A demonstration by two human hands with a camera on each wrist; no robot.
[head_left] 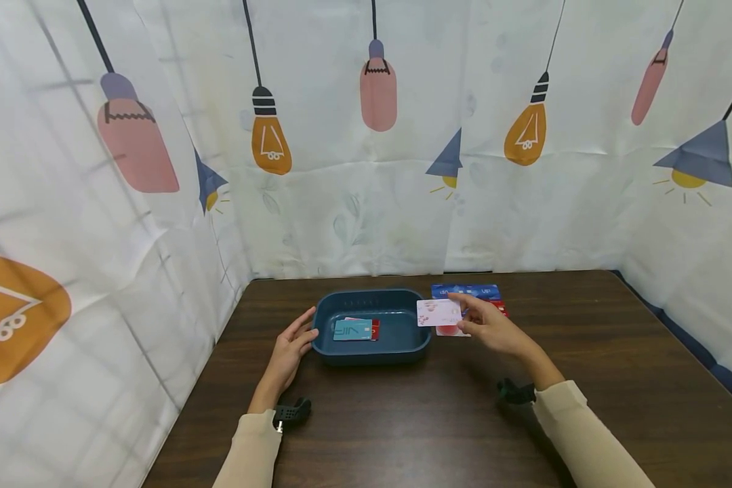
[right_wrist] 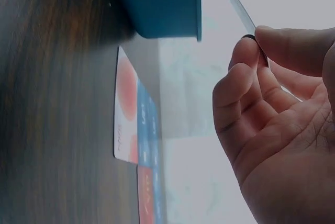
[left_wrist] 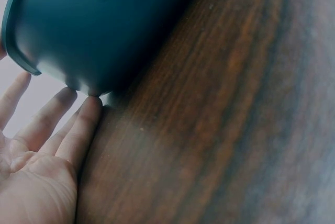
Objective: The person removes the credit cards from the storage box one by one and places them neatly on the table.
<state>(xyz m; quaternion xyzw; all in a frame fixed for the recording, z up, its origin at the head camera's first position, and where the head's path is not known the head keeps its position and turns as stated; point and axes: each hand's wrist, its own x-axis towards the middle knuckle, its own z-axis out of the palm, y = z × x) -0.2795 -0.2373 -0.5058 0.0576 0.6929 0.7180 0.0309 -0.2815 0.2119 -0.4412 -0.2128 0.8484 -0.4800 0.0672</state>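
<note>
A dark teal rectangular plastic tray [head_left: 372,356] stands on the table. My left hand [head_left: 288,351] touches its left end; in the left wrist view the straight fingertips [left_wrist: 91,106] rest against the outer wall. Inside the tray lie a light-blue card marked VIP [head_left: 352,330] and a red card [head_left: 375,330], partly covered. Between thumb and fingers my right hand [head_left: 493,328] pinches a white card with pink marks [head_left: 437,313], which overlaps the tray's right rim in the head view. Seen from the right wrist, that card [right_wrist: 239,5] is nearly edge-on.
Right of the tray, blue cards [head_left: 482,291], a red card [head_left: 503,307] and a white card with red circles [right_wrist: 125,106] lie on the brown wooden table [head_left: 402,420]. A patterned cloth [head_left: 354,224] hangs behind and at both sides.
</note>
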